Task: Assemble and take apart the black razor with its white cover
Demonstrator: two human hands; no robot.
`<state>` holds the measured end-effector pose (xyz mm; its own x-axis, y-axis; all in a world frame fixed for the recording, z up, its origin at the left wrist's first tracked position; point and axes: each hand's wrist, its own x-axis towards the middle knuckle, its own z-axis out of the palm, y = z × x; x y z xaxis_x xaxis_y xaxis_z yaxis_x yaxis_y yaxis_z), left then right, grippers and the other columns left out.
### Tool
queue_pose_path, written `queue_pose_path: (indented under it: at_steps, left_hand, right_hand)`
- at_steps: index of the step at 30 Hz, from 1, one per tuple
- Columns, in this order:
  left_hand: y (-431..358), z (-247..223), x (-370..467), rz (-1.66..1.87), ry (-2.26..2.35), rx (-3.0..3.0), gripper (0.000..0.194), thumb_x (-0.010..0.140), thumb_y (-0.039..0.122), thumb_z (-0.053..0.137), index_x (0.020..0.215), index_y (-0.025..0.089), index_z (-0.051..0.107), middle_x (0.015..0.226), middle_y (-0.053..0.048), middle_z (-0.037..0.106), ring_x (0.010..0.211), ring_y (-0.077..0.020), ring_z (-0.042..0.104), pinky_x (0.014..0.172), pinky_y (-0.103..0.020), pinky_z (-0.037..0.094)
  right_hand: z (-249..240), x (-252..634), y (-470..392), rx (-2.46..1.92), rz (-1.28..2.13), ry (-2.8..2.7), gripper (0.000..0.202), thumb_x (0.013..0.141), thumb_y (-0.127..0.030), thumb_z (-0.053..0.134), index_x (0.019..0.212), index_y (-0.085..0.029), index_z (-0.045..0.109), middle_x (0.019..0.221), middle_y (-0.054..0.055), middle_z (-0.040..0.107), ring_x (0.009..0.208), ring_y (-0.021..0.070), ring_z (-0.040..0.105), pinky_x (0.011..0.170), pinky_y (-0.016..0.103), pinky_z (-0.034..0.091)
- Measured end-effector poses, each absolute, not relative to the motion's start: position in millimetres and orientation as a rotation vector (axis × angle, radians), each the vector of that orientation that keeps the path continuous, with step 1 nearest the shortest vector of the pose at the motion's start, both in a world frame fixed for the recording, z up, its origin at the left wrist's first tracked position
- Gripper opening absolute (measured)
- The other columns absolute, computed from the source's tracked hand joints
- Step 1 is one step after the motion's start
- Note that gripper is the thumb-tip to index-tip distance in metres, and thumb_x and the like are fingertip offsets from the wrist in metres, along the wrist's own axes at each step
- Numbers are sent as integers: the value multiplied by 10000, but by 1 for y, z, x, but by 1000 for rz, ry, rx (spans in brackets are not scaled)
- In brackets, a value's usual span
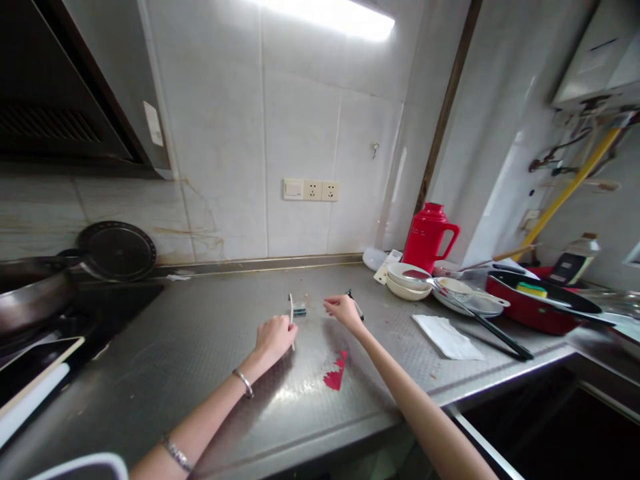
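Observation:
My left hand (275, 333) is closed around a thin white strip (291, 308) that stands nearly upright above the steel counter (210, 387). Just right of the strip lies a small teal and clear object (299, 309), too small to name. My right hand (343, 311) has its fingertips pinched together. Whether anything sits between them is too small to see. Partly hidden behind that hand is a small dark item with a thin pale edge (359, 309). Between my forearms, a torn red scrap (336, 372) lies flat on the counter.
To the right are a red thermos jug (425, 239), stacked bowls (406, 290), a white tissue (447, 337), a black-handled utensil (505, 339) and a red pan (520, 310). A pot (30, 300) stands on the left stove. A sink (560, 413) opens at lower right.

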<state>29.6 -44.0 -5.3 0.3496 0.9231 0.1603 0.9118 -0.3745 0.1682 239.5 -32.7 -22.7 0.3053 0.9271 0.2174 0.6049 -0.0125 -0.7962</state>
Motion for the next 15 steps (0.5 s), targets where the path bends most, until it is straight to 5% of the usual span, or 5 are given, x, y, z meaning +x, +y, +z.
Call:
queue_pose_path:
  at_steps: [6,15]
  left_hand:
    - [-56,4,37,427,1677,2602,328,874,315,349,878,178,647,872,-106,690,823,-225,648,682,-293,431]
    - [-71,17,49,421,1640,2657,311,892,278,322,963,157,600,963,-126,670,899,-238,631,736,-319,424]
  right_hand:
    - [-19,184,-38,-1192,1160,-1016,289,680,-293,698,889,-98,663,728,66,684,625,132,649,596,228,535]
    - [-4,174,-39,-1196,1103,-928,261,575,-217,731,796,-110,641,616,4,619,532,96,579,510,207,497]
